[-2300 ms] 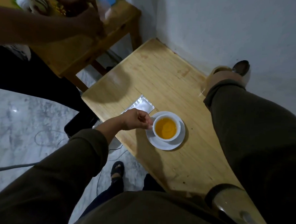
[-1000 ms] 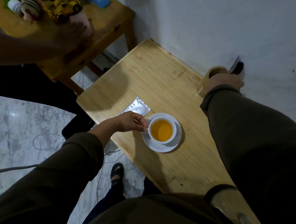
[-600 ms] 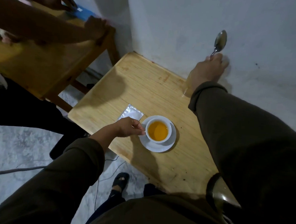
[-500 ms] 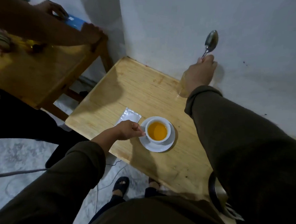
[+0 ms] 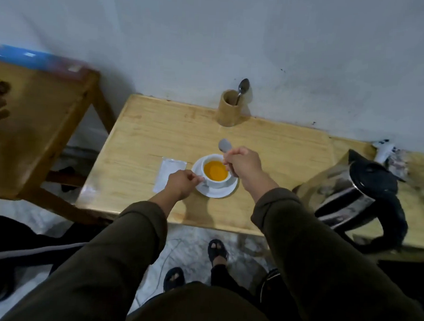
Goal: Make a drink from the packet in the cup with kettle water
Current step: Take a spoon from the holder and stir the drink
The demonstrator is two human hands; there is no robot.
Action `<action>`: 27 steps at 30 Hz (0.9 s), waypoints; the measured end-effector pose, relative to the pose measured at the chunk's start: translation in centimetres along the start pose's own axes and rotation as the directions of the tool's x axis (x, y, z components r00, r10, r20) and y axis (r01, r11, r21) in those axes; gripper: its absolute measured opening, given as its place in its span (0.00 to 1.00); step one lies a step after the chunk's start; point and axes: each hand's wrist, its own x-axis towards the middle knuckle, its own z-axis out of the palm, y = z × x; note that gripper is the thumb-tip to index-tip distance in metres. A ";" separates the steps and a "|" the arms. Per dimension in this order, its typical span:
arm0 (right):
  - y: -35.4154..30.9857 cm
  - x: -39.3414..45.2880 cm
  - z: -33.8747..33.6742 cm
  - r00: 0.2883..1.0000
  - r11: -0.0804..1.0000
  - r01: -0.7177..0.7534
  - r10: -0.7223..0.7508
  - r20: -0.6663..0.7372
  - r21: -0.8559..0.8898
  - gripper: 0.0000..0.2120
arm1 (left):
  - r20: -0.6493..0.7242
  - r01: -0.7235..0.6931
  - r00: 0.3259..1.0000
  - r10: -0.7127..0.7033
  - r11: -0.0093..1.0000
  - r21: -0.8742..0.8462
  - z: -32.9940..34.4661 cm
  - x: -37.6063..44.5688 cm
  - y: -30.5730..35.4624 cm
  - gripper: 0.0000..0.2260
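A white cup (image 5: 216, 182) full of orange drink (image 5: 215, 170) stands on a white saucer (image 5: 215, 192) in the middle of the light wooden table (image 5: 146, 137). My left hand (image 5: 181, 184) pinches the cup's handle at its left side. My right hand (image 5: 242, 163) is closed around a metal spoon (image 5: 224, 145), held just above the cup's right rim with the bowl end pointing up and away. A silver packet (image 5: 168, 171) lies flat left of the saucer. The steel kettle (image 5: 351, 194) with a black handle stands at the right.
A wooden holder (image 5: 227, 112) with another spoon (image 5: 241, 88) stands by the wall at the table's back edge. A second wooden table (image 5: 35, 131) with a blue box (image 5: 22, 58) is at the left. Crumpled wrappers (image 5: 388, 152) lie behind the kettle. My feet show below.
My right hand lifted a spoon out of the holder by the wall and brought it down over the cup. My left hand stayed on the cup handle. The other person's hands left the side table.
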 end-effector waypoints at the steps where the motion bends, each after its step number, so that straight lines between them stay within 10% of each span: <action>1: 0.4 -0.6 -0.1 1.000 1.000 0.002 -0.002 0.030 0.013 0.12 | -0.010 0.006 1.000 -0.006 1.000 -0.030 0.1 -0.1 -0.1 0.20; 6: 1.4 -2.7 -0.5 0.994 0.994 -0.020 0.008 0.112 0.105 0.08 | -0.040 0.020 0.999 -0.026 0.991 -0.131 0.5 -0.4 -0.2 0.19; 27: 2.0 -0.2 -1.0 0.885 0.762 0.400 -0.466 -0.003 -0.510 0.09 | -0.124 0.098 0.984 -0.126 0.973 -0.209 0.8 -1.0 0.3 0.16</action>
